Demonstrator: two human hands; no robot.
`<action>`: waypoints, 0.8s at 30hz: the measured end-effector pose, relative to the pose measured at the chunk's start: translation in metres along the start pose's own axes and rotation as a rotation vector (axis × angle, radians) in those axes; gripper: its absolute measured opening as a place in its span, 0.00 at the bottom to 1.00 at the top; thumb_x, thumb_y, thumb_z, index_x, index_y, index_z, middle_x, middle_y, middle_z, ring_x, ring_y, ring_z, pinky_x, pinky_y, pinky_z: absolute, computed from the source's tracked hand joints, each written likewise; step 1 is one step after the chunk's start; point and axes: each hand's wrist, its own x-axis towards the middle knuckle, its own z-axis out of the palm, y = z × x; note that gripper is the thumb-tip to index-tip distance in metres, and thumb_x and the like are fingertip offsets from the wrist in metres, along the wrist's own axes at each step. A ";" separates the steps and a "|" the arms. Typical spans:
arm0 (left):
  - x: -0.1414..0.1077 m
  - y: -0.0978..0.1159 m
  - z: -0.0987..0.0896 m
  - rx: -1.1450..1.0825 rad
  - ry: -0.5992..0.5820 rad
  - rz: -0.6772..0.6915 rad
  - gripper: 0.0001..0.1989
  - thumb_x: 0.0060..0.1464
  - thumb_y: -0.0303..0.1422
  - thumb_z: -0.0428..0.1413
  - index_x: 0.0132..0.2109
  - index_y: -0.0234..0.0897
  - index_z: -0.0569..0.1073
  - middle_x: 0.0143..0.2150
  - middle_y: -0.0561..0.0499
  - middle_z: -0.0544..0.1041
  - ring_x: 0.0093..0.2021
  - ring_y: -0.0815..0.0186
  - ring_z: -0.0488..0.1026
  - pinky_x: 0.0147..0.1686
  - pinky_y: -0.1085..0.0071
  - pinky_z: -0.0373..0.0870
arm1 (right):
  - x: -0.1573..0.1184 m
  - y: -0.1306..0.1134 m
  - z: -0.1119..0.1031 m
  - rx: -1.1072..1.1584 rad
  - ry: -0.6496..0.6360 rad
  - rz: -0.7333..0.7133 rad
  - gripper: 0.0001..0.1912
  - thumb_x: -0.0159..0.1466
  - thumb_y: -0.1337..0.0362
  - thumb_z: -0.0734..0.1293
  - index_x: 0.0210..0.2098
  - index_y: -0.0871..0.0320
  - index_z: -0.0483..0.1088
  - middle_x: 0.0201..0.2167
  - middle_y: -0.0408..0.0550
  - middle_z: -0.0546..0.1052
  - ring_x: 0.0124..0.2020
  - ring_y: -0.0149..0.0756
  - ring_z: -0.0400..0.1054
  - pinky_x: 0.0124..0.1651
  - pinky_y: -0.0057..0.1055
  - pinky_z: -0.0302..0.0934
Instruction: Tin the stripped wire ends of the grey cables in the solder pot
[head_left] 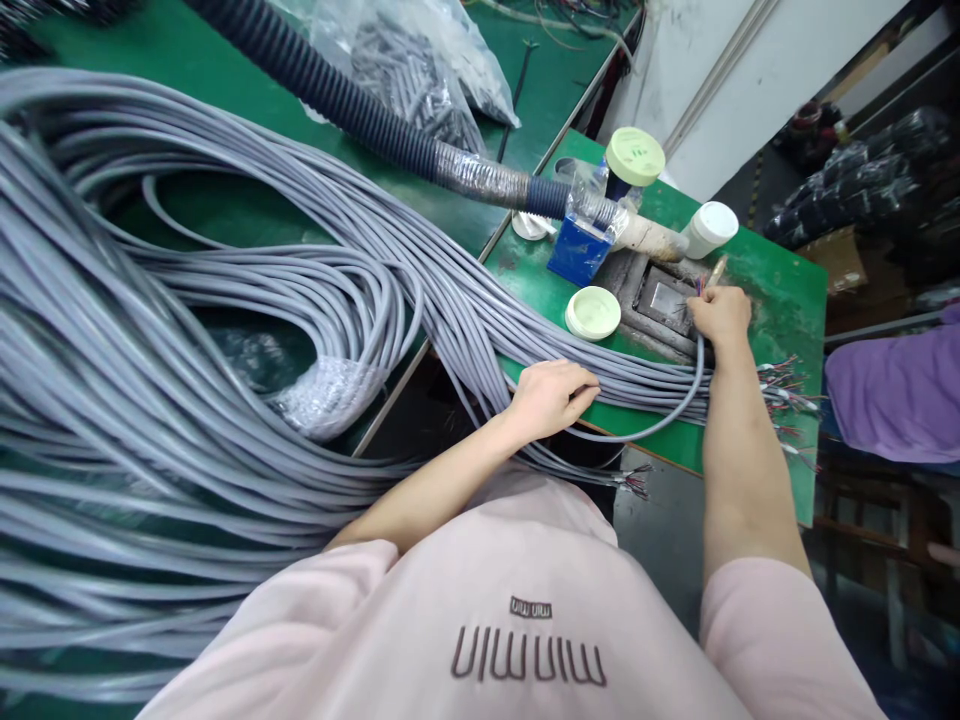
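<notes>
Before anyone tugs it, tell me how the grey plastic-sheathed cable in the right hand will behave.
The cable likely bends yet feels springy: it makes a smooth, wide curve from the right hand. Its smooth sheath may slide over the bundled grey cables. The thin coloured wires at its end look floppier.

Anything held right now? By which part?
Right hand: one grey cable, held near its exposed-wire end. Left hand: at the cable bundle; can't tell if it grips any.

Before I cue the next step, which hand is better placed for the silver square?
Probably the right hand: it holds a cable beside the silver square; the left hand is farther off, by the bundle.
</notes>
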 end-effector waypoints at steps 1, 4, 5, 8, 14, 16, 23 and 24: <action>0.000 0.000 0.000 0.001 0.002 -0.001 0.10 0.61 0.35 0.52 0.39 0.39 0.77 0.32 0.51 0.79 0.32 0.67 0.73 0.36 0.70 0.66 | 0.000 0.000 -0.001 0.008 0.006 0.001 0.07 0.53 0.62 0.65 0.25 0.58 0.74 0.28 0.57 0.77 0.32 0.46 0.69 0.36 0.37 0.58; 0.000 0.000 0.000 0.000 0.003 -0.001 0.09 0.61 0.35 0.53 0.38 0.39 0.77 0.32 0.52 0.79 0.33 0.67 0.73 0.36 0.70 0.66 | -0.006 0.002 -0.009 0.070 0.049 -0.019 0.08 0.53 0.62 0.65 0.20 0.56 0.69 0.22 0.52 0.73 0.29 0.42 0.66 0.34 0.35 0.56; 0.000 0.000 0.001 -0.001 0.003 -0.001 0.09 0.61 0.35 0.53 0.38 0.39 0.77 0.32 0.52 0.79 0.33 0.67 0.73 0.36 0.71 0.66 | -0.011 0.002 -0.013 0.112 0.069 -0.034 0.10 0.54 0.61 0.65 0.19 0.56 0.67 0.20 0.49 0.71 0.28 0.40 0.65 0.33 0.35 0.55; 0.000 0.000 0.001 0.000 0.002 -0.007 0.09 0.61 0.35 0.53 0.38 0.39 0.77 0.31 0.53 0.79 0.33 0.67 0.73 0.36 0.71 0.66 | -0.036 0.003 -0.029 0.290 0.120 -0.106 0.15 0.55 0.57 0.66 0.16 0.55 0.62 0.15 0.42 0.61 0.23 0.35 0.59 0.29 0.33 0.51; 0.000 -0.001 -0.001 -0.004 -0.005 -0.008 0.10 0.61 0.35 0.53 0.38 0.39 0.77 0.30 0.52 0.78 0.32 0.67 0.72 0.35 0.70 0.65 | -0.126 0.000 -0.056 0.630 0.218 -0.146 0.18 0.57 0.58 0.68 0.16 0.55 0.59 0.18 0.39 0.58 0.23 0.31 0.54 0.29 0.32 0.50; -0.001 -0.001 -0.001 -0.033 0.008 -0.014 0.10 0.61 0.35 0.53 0.37 0.38 0.78 0.30 0.52 0.78 0.32 0.67 0.71 0.35 0.70 0.65 | -0.156 -0.001 -0.058 0.716 0.241 -0.119 0.18 0.57 0.59 0.68 0.17 0.55 0.60 0.19 0.39 0.60 0.24 0.31 0.55 0.30 0.32 0.52; -0.013 0.028 0.030 -0.784 0.100 -0.306 0.12 0.53 0.39 0.61 0.37 0.34 0.78 0.29 0.51 0.76 0.27 0.73 0.68 0.29 0.75 0.65 | -0.227 -0.009 -0.043 1.124 0.319 0.098 0.08 0.56 0.60 0.70 0.25 0.57 0.73 0.22 0.39 0.67 0.26 0.31 0.61 0.33 0.30 0.57; -0.014 0.034 0.038 -0.923 0.064 -0.352 0.13 0.51 0.39 0.63 0.39 0.33 0.79 0.29 0.52 0.76 0.27 0.73 0.69 0.29 0.75 0.66 | -0.234 -0.011 -0.040 1.196 0.325 0.122 0.07 0.56 0.60 0.71 0.26 0.57 0.74 0.22 0.39 0.68 0.26 0.30 0.61 0.32 0.29 0.57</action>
